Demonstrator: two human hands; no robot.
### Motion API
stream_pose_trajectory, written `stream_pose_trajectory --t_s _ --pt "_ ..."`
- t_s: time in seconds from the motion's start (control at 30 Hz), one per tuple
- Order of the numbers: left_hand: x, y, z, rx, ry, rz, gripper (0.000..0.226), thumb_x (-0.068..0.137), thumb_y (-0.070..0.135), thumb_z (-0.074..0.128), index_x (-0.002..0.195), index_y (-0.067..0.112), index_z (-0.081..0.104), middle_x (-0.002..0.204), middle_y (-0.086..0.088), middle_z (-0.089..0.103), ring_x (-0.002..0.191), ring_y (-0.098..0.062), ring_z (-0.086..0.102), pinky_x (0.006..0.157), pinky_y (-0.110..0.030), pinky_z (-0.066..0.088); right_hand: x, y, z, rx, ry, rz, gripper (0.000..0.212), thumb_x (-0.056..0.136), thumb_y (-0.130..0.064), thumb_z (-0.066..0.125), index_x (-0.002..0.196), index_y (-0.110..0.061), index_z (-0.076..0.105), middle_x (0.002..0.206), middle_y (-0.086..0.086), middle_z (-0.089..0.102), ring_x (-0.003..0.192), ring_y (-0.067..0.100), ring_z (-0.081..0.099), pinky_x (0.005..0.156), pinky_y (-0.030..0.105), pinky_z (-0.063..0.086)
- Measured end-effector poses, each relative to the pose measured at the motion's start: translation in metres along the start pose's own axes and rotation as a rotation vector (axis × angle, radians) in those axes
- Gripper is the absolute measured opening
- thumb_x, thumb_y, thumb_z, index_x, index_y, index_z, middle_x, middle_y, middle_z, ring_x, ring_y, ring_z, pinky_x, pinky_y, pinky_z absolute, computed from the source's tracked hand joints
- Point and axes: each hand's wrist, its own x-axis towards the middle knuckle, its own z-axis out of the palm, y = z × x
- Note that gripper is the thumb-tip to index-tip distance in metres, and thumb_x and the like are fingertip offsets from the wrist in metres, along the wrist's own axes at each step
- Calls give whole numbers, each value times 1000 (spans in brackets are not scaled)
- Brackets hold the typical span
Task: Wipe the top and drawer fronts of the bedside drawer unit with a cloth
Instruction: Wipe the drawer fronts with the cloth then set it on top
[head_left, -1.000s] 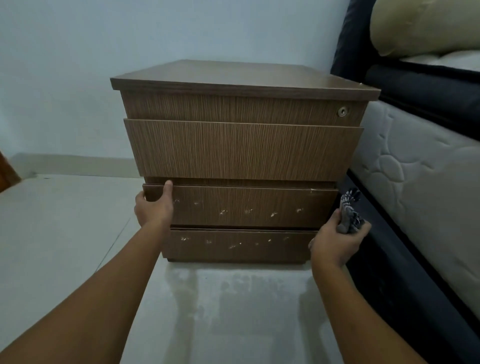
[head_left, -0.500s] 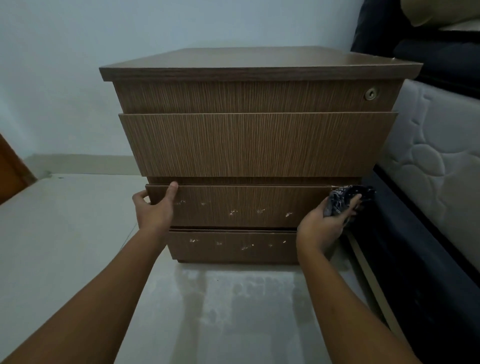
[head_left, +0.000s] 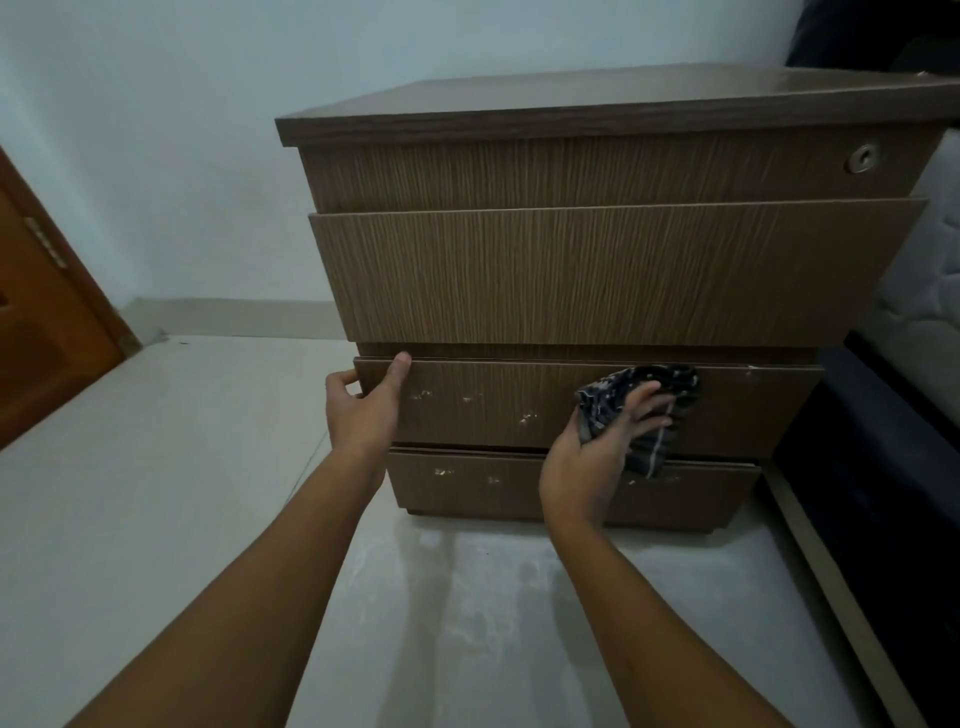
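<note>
The brown wooden bedside drawer unit (head_left: 597, 270) stands on the floor in front of me, with a keyhole at the top right of its upper front. My left hand (head_left: 363, 410) grips the left edge of the third drawer front (head_left: 498, 400), thumb on its face. My right hand (head_left: 597, 452) presses a dark patterned cloth (head_left: 644, 415) flat against the same drawer front, right of its middle. Whitish specks dot this front and the bottom drawer front (head_left: 467, 483).
A bed with a dark frame (head_left: 883, 467) and pale mattress (head_left: 930, 291) stands right against the unit. A wooden door (head_left: 47, 322) is at the far left. Pale tiled floor (head_left: 156, 493) stretches to the left and below my arms.
My right hand has brought the cloth from the unit's right edge leftward onto the third drawer front. The left hand stays on the drawer's left edge. My view has shifted left.
</note>
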Motion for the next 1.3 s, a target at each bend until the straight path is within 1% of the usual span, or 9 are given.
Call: stream_pose_trajectory --t_s 0.2,0.37,0.6,0.67,0.8,1.0,1.13,1.23,1.3 --pt "11 -9 -12 20 26 29 29 99 52 39 108 27 50 110 5 53 105 -17 51 86 -36 43 -38 -9 37 6 -156 -71 91 95 -3 53 149 -25 -16 154 -6 -24 144 21 -27 120 54 1" --pt "17 -8 -27 -22 -26 -1 50 102 52 26 121 21 59 110 2 58 106 -19 55 92 -39 43 -73 -19 70 -51 -303 -117 94 94 -8 55 145 -31 -21 153 -8 -26 142 17 -31 120 53 0" --pt "25 -12 -44 -101 -127 -29 67 99 61 17 96 17 68 99 -2 70 103 -21 63 90 -40 48 -101 -22 103 -69 -497 -255 98 94 -11 53 141 -52 -24 152 -20 -30 144 14 -29 120 51 1" --pt "29 -16 -48 -137 -166 -43 75 97 64 15 100 14 70 98 -4 71 101 -19 63 86 -37 46 -109 -23 108 2 -563 -257 93 96 -9 52 143 -52 -16 151 -26 -28 142 5 -30 120 49 0" --pt "36 -22 -55 -293 -224 -107 89 89 76 19 98 8 76 108 -16 73 108 -32 65 103 -50 44 -116 -31 116 148 -698 -204 80 99 -14 52 145 -52 -2 146 -41 -21 140 -6 -27 119 41 -1" --pt "40 -23 -63 -535 -350 -192 91 87 76 24 119 2 66 121 -22 66 118 -38 60 107 -54 40 -120 -38 119 220 -886 -95 66 98 -26 48 145 -58 14 162 -21 9 150 8 3 121 38 14" --pt "43 -23 -65 -522 -325 -171 88 89 74 24 118 3 67 120 -19 68 119 -35 60 108 -50 41 -122 -39 119 231 -931 46 63 84 -60 48 144 -41 39 144 -5 51 135 20 44 110 45 39" --pt "44 -24 -66 -434 -321 -133 89 88 76 21 109 5 70 112 -18 71 111 -33 64 103 -46 45 -114 -43 112 292 -971 169 38 90 -48 57 125 -34 59 113 -10 66 106 3 59 97 27 44" --pt "44 -26 -67 -360 -306 -126 89 89 75 18 101 4 69 101 -17 73 97 -31 68 94 -42 50 -103 -49 105 350 -953 374 10 93 -32 61 103 -30 61 105 -5 70 100 9 65 99 36 47"
